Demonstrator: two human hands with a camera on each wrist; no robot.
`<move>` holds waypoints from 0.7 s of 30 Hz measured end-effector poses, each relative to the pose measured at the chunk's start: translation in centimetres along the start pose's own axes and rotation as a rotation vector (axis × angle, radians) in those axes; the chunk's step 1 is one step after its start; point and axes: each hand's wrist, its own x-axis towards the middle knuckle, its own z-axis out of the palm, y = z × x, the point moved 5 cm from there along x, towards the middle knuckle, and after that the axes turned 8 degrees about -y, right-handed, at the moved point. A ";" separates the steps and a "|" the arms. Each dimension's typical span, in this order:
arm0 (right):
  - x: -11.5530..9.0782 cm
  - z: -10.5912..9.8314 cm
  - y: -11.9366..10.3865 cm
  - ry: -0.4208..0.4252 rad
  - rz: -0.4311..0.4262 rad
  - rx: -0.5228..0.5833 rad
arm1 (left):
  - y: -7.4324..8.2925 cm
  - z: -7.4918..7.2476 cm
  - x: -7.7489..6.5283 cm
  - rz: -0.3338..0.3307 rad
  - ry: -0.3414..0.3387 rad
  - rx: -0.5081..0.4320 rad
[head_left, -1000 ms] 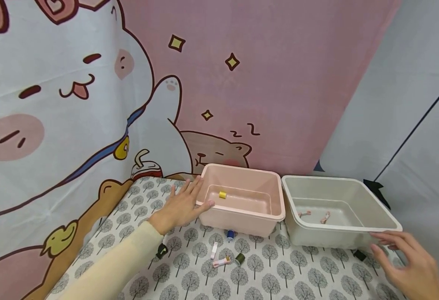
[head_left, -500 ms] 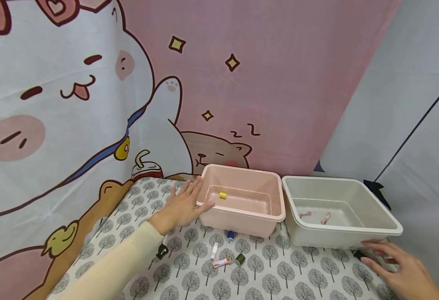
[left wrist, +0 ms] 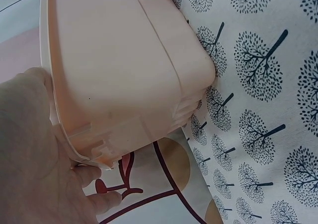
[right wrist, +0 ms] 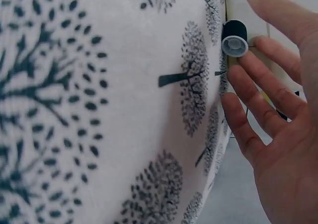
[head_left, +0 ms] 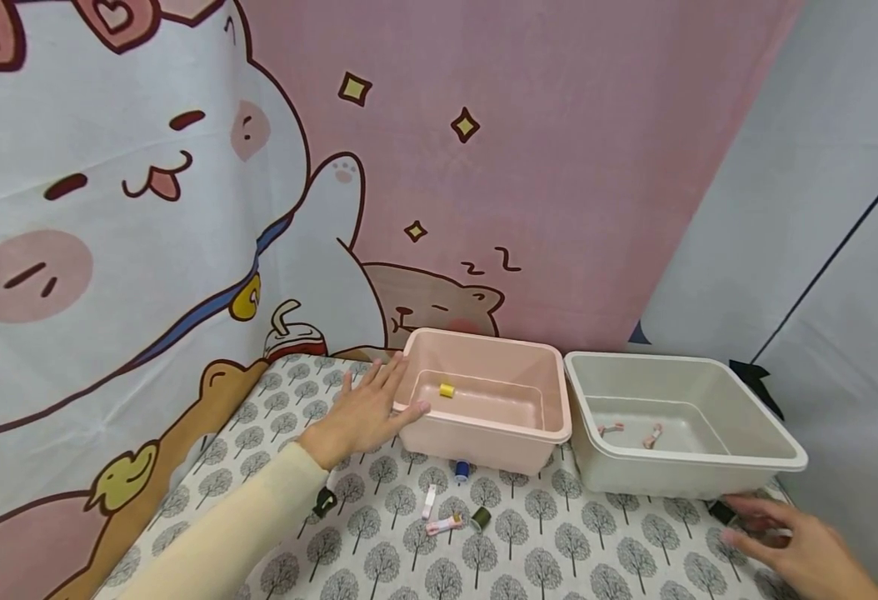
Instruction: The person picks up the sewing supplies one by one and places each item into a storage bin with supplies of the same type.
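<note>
My left hand lies against the left front corner of the pink plastic bin, fingers spread along its side and thumb over the rim. One yellow thread spool is inside that bin. By the front right corner of the off-white bin, my right hand reaches low to a black thread spool. In the right wrist view the fingertips are right beside the spool, fingers extended and thumb apart from it.
Two pink hair clips lie in the off-white bin. On the tree-print cloth are a blue spool, a green spool, a pale clip, a pink bow clip and a small dark item beside the left sleeve.
My right hand has come down from beside the off-white bin's rim to the black spool on the cloth. The left hand has stayed on the pink bin.
</note>
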 end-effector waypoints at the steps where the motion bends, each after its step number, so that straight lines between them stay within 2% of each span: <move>1: 0.1 0.1 0.1 -0.002 0.000 0.003 | 0.0 0.1 0.0 0.000 0.001 -0.002; 10: 0.8 0.6 -0.1 0.094 0.013 0.008 | -0.1 0.2 0.2 0.003 0.010 -0.008; 21: 1.1 0.9 -0.7 0.102 -0.031 -0.010 | 0.0 0.1 0.0 0.017 0.015 -0.019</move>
